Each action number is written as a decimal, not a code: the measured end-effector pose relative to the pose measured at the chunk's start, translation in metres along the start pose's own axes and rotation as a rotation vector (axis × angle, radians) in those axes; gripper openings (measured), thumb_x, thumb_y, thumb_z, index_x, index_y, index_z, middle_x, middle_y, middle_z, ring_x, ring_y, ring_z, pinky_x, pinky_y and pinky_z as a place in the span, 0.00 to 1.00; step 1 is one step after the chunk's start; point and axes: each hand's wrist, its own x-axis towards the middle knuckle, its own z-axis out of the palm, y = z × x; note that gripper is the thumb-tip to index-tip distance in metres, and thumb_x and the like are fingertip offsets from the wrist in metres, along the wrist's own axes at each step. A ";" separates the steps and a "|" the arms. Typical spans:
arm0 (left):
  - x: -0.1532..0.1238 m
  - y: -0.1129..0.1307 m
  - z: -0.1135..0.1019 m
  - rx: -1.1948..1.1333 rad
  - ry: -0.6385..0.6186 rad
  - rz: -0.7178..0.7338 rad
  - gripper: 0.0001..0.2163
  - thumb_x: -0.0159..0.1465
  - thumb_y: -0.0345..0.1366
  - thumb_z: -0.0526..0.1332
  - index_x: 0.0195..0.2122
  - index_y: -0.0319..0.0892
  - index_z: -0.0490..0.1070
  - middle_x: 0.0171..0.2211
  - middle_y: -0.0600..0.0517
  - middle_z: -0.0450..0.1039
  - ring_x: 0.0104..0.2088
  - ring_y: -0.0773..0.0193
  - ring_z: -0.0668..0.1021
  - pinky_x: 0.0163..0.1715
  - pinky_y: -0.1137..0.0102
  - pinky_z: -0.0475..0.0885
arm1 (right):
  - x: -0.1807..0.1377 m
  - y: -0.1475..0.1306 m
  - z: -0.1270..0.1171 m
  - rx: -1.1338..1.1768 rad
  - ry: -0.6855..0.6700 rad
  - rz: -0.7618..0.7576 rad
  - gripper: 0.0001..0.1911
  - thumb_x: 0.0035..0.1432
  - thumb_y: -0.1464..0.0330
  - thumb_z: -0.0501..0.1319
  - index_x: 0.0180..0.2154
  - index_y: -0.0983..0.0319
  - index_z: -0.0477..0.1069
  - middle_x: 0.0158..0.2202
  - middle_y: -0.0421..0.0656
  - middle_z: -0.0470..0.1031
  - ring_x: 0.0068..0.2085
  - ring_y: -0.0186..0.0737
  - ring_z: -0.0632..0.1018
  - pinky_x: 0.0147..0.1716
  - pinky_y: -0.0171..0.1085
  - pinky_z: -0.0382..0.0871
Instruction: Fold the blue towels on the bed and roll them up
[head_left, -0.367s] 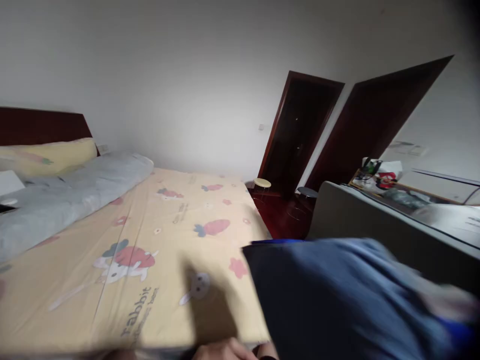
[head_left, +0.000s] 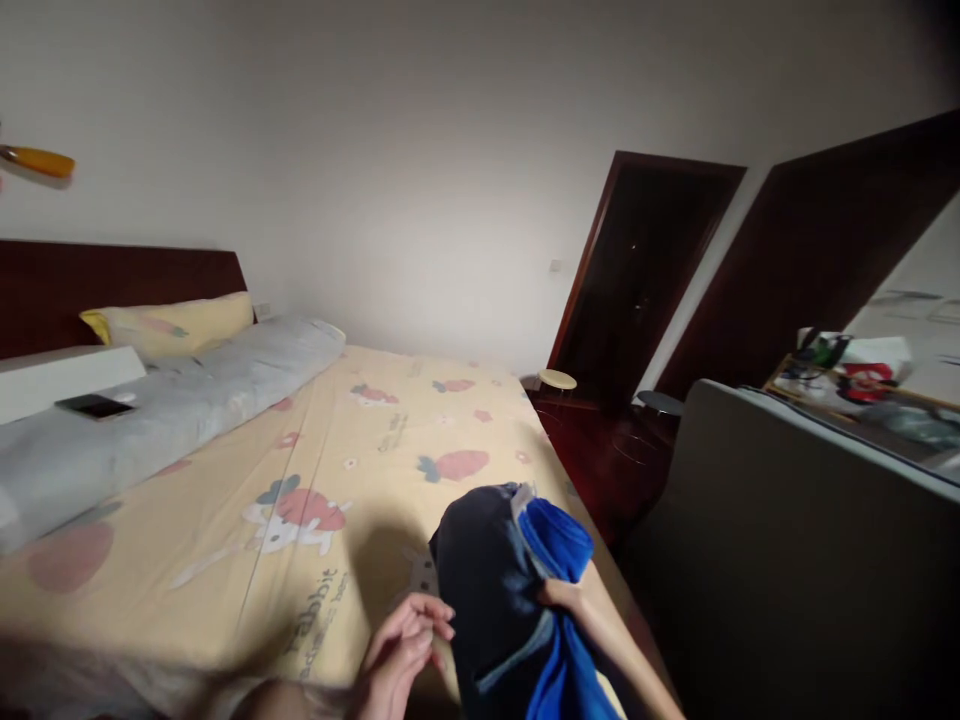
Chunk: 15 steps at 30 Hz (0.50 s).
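A dark blue garment [head_left: 487, 590] is gripped by the right hand [head_left: 559, 597] above the bed's [head_left: 360, 450] near edge. The left hand [head_left: 401, 655] is held just beside it, fingers [head_left: 427, 610] loosely spread and empty.

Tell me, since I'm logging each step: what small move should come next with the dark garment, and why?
Probably the left hand should take the near edge of the dark garment: its fingers are open just beside the cloth, while only the right hand grips it, bunched, over the bed sheet.
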 end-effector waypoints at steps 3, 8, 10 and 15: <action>-0.001 -0.023 -0.016 -0.135 0.088 -0.038 0.34 0.43 0.48 0.72 0.53 0.50 0.70 0.59 0.41 0.66 0.58 0.38 0.68 0.43 0.51 0.73 | -0.012 0.004 0.042 -0.302 -0.126 -0.227 0.22 0.37 0.70 0.60 0.39 0.63 0.75 0.42 0.47 0.80 0.39 0.47 0.79 0.40 0.41 0.73; 0.000 -0.066 -0.054 -0.213 0.354 -0.035 0.31 0.44 0.43 0.73 0.51 0.51 0.71 0.50 0.46 0.77 0.59 0.42 0.70 0.56 0.51 0.69 | -0.040 0.088 0.130 -1.024 -0.179 -0.627 0.45 0.32 0.71 0.66 0.58 0.64 0.65 0.54 0.58 0.73 0.34 0.53 0.80 0.28 0.41 0.75; -0.001 -0.073 -0.070 -0.204 0.490 -0.058 0.24 0.49 0.41 0.70 0.49 0.53 0.73 0.49 0.50 0.78 0.59 0.45 0.70 0.57 0.53 0.69 | -0.046 0.121 0.159 -1.163 -0.072 -0.685 0.41 0.36 0.73 0.64 0.57 0.65 0.66 0.51 0.59 0.75 0.32 0.53 0.80 0.25 0.42 0.75; 0.006 -0.074 -0.092 -0.332 0.617 -0.228 0.13 0.53 0.41 0.65 0.40 0.49 0.77 0.43 0.47 0.81 0.54 0.46 0.76 0.52 0.55 0.74 | -0.054 0.138 0.175 -1.139 -0.015 -0.712 0.36 0.45 0.78 0.62 0.58 0.59 0.65 0.51 0.54 0.75 0.40 0.51 0.81 0.37 0.42 0.78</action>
